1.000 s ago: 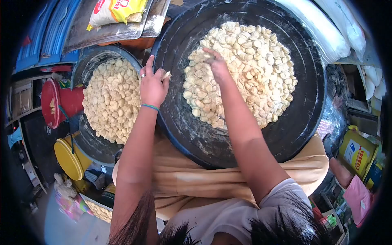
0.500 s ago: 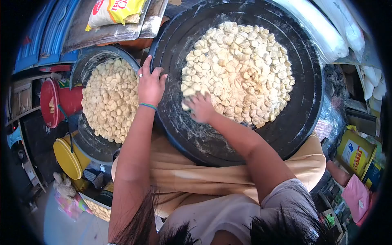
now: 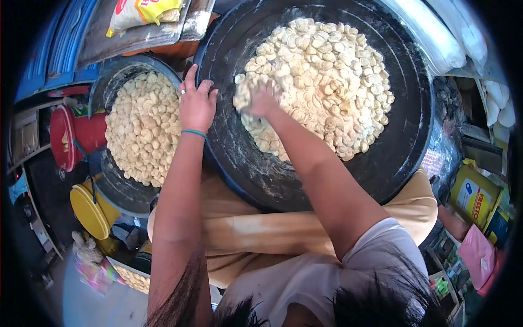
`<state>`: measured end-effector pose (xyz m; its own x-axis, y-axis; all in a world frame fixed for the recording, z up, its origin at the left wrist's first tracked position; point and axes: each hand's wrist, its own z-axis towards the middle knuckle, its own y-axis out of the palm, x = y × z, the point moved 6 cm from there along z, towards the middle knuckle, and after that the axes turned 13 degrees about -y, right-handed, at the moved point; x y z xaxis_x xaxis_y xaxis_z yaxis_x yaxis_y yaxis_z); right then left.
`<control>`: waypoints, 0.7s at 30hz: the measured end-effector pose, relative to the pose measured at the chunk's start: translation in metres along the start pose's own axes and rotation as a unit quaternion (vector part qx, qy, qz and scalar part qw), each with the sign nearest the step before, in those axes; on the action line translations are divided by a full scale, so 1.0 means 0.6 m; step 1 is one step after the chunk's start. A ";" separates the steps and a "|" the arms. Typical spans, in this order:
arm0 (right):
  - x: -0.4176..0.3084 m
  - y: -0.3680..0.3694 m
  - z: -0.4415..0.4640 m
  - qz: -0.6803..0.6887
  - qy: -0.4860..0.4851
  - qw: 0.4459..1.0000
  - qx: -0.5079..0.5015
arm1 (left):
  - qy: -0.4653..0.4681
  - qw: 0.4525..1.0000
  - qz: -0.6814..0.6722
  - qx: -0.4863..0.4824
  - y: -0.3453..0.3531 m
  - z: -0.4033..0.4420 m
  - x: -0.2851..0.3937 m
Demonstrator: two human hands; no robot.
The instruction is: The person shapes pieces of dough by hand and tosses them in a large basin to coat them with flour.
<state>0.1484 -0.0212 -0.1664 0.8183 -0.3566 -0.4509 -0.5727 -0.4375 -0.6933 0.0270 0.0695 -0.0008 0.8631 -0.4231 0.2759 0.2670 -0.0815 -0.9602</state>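
Note:
A wide black basin (image 3: 406, 125) holds a heap of small round pale pieces (image 3: 348, 71) dusted with pale powder; a tan powdery patch lies in the middle. My right hand (image 3: 264, 98) is at the left side of this heap, among the pieces. Motion blurs its fingers, so I cannot make out whether it grips any. My left hand (image 3: 197, 106), with a ring and a green-blue wristband, rests at the basin's left rim, fingers spread and stretched out. Just left of it, a smaller dark tub (image 3: 128, 199) is full of similar pale pieces (image 3: 144, 128).
A red bucket (image 3: 81, 133) and a yellow bucket (image 3: 90, 210) lie tipped at the left. Above them, a yellow-and-white packet (image 3: 144, 15) sits on a metal tray (image 3: 128, 41). White plastic sacks (image 3: 427, 35) line the upper right. A yellow-green tin (image 3: 475, 193) stands at the right.
My right hand has moved up and slightly left along the heap's edge, and pieces there have shifted. My left hand stays at the rim. The view has shifted slightly.

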 end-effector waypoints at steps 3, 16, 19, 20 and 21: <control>-0.015 0.054 -0.116 -0.047 -0.184 0.982 -0.018 | -0.006 1.000 0.003 -0.005 -0.003 0.014 0.002; 0.084 -0.059 -0.069 -0.063 0.096 0.988 0.099 | -0.012 1.000 0.003 -0.010 -0.001 0.008 0.003; -0.015 0.043 -0.086 -0.099 -0.116 0.988 0.003 | -0.014 1.000 0.009 -0.016 0.003 0.007 0.002; -0.030 0.087 -0.098 -0.125 -0.173 0.977 0.008 | -0.017 1.000 0.013 -0.018 0.004 0.009 0.000; -0.043 0.081 -0.136 -0.126 -0.210 0.968 -0.057 | -0.015 1.000 0.020 -0.017 0.003 0.009 0.002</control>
<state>0.0951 -0.1006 -0.1427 0.8671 0.1288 -0.4812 -0.3354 -0.5631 -0.7552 0.0308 0.0739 -0.0021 0.8849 -0.4001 0.2386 0.2187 -0.0955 -0.9711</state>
